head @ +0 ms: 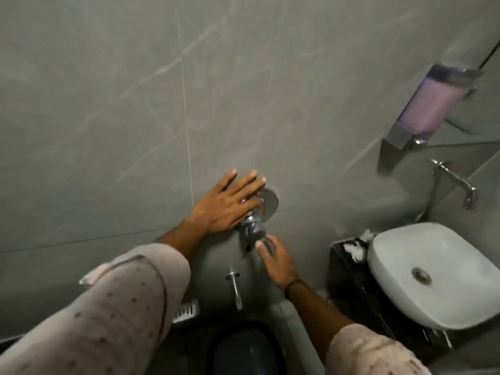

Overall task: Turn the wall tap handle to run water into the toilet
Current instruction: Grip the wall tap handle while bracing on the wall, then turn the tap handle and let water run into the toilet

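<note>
A chrome wall tap (pixel 253 226) juts from a round plate (pixel 269 200) on the grey tiled wall. My left hand (pixel 230 203) lies flat over its upper part, fingers spread and pointing at the wall. My right hand (pixel 274 259) reaches up from below, its fingertips closed on the tap handle (pixel 258 240) at the valve's lower end. Below them the dark toilet bowl (pixel 243 347) shows at the bottom edge. A thin chrome spout (pixel 234 288) sticks out of the wall just above the bowl.
A white basin (pixel 433 277) sits on a dark counter (pixel 349 269) to the right, with a chrome basin tap (pixel 457 182) above it. A soap dispenser (pixel 433 104) with pink liquid hangs on the right wall. A floor drain grate (pixel 185 311) lies at the left of the toilet.
</note>
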